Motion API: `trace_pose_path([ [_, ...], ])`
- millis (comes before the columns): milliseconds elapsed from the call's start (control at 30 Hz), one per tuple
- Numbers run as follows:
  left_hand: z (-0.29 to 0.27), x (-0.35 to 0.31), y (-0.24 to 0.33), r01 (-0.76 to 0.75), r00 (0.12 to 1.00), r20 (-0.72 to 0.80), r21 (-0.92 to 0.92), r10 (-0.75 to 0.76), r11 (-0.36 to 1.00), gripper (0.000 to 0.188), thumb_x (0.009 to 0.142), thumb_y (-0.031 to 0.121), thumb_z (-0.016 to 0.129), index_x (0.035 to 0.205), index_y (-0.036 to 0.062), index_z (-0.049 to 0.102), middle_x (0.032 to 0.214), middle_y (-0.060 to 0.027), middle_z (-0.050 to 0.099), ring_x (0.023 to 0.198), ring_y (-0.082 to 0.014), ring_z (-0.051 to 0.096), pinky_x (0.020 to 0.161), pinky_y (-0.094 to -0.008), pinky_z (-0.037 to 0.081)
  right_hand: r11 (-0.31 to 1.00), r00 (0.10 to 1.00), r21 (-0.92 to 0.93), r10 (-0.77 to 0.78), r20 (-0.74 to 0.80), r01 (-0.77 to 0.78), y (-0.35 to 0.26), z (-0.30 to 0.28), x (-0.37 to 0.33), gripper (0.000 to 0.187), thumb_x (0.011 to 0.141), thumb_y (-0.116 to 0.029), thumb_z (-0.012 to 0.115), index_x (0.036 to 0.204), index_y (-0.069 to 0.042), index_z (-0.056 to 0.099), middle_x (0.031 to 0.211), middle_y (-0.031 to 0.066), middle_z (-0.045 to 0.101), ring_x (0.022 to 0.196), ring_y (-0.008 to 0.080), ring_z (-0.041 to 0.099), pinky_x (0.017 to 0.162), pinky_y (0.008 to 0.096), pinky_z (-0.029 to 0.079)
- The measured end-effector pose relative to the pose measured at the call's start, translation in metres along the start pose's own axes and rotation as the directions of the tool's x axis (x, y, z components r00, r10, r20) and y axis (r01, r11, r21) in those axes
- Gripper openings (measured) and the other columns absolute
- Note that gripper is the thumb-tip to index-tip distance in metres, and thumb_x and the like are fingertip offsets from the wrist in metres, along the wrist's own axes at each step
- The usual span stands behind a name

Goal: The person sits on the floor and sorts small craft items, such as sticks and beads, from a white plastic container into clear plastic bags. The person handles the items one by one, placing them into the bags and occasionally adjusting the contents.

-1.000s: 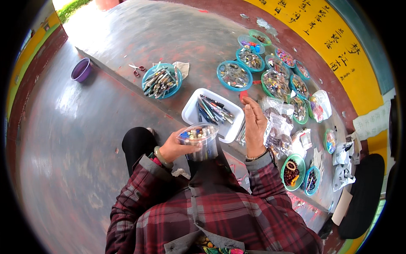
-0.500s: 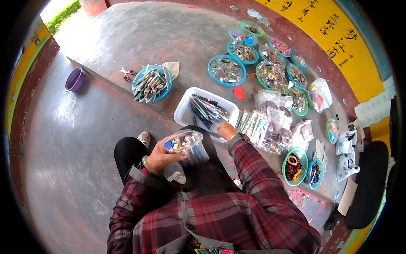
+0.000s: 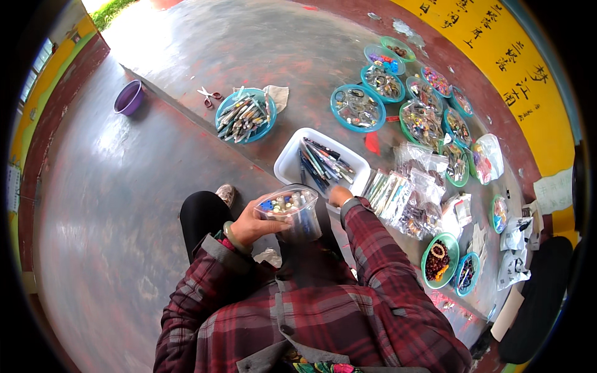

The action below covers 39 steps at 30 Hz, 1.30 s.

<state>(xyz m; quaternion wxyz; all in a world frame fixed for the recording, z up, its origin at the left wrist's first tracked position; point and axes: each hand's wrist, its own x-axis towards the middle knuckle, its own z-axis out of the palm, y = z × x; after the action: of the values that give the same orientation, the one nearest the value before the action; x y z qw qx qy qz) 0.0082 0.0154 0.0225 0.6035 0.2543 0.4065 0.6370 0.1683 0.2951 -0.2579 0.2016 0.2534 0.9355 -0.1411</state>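
Note:
My left hand (image 3: 250, 225) is closed around a clear plastic bag (image 3: 303, 225) packed with pens, held upright over my lap. White, blue and dark pen ends show in the bag's open top. My right hand (image 3: 339, 196) is over the near right rim of a white plastic tray (image 3: 287, 163), its fingers curled and partly blurred; what they hold cannot be made out. Loose pens (image 3: 323, 163) in dark, white and coloured barrels lie slanting across the tray, just beyond that hand.
A blue basin (image 3: 271, 127) of pens stands beyond the tray, with scissors (image 3: 209, 97) beside it. Bagged pens (image 3: 387, 194) lie right of the tray. Several bowls of trinkets, including a blue one (image 3: 359, 127), fill the back right. A purple basin (image 3: 129, 98) is far left.
The whole view has shifted, so things appear farther right. My left hand still holds the bag of pens. My right hand stays at the tray's near rim, its fingers now more blurred.

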Motion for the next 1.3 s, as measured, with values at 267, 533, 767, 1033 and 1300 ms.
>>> trace_pose_path([
  [267,-0.001,-0.004,-0.003,-0.025,1.000,-0.006,-0.018,0.025,1.000,0.060,0.075,-0.004,0.070,0.129,-0.0018,0.044,0.115,-0.0075,0.059,0.100,-0.0127,0.057,0.089,-0.0275,0.046,0.887,1.000,0.462,0.004,-0.001,-0.003,-0.015,-0.054,-0.037,0.017,0.070,-0.014,0.060,0.076,-0.001,0.068,0.069,0.0130,0.066,0.060,0.0228,0.065,0.056,0.0333,0.052],
  [533,-0.003,-0.001,-0.008,-0.055,0.998,0.029,-0.014,0.055,0.998,0.059,0.076,-0.003,0.068,0.129,-0.0018,0.044,0.115,-0.0074,0.059,0.101,-0.0130,0.057,0.090,-0.0282,0.045,0.197,0.932,0.979,0.343,-0.115,0.049,-0.014,-0.119,-0.131,0.021,0.083,-0.014,0.061,0.096,0.002,0.063,0.081,0.0060,0.064,0.068,0.0133,0.064,0.059,0.0226,0.049],
  [767,0.003,0.004,-0.010,-0.143,0.984,0.105,-0.022,0.144,0.989,0.053,0.086,0.009,0.061,0.134,-0.0012,0.038,0.117,-0.0076,0.056,0.100,-0.0133,0.056,0.089,-0.0290,0.045,-0.181,0.806,0.859,0.479,-0.349,0.479,-0.032,-0.180,-0.208,0.013,0.085,-0.004,0.061,0.098,-0.002,0.062,0.086,0.0058,0.066,0.074,0.0137,0.064,0.063,0.0216,0.050],
  [1033,0.009,0.000,-0.005,-0.142,0.975,0.177,0.025,0.136,0.990,0.054,0.088,0.011,0.059,0.135,-0.0007,0.037,0.114,-0.0065,0.058,0.100,-0.0116,0.054,0.090,-0.0284,0.043,-0.137,0.595,0.613,0.477,-0.647,0.778,-0.085,-0.264,-0.250,0.020,0.085,-0.005,0.063,0.104,-0.001,0.060,0.087,0.0083,0.066,0.070,0.0141,0.062,0.063,0.0234,0.050],
  [1300,0.008,-0.004,-0.002,-0.099,0.965,0.238,-0.049,0.107,0.994,0.064,0.082,0.004,0.063,0.139,0.0016,0.032,0.114,-0.0063,0.058,0.102,-0.0123,0.054,0.091,-0.0276,0.042,0.148,0.509,0.549,0.240,-0.827,0.822,-0.162,-0.299,-0.251,0.023,0.086,-0.003,0.061,0.108,0.003,0.060,0.093,0.0081,0.065,0.078,0.0117,0.060,0.070,0.0232,0.048],
])
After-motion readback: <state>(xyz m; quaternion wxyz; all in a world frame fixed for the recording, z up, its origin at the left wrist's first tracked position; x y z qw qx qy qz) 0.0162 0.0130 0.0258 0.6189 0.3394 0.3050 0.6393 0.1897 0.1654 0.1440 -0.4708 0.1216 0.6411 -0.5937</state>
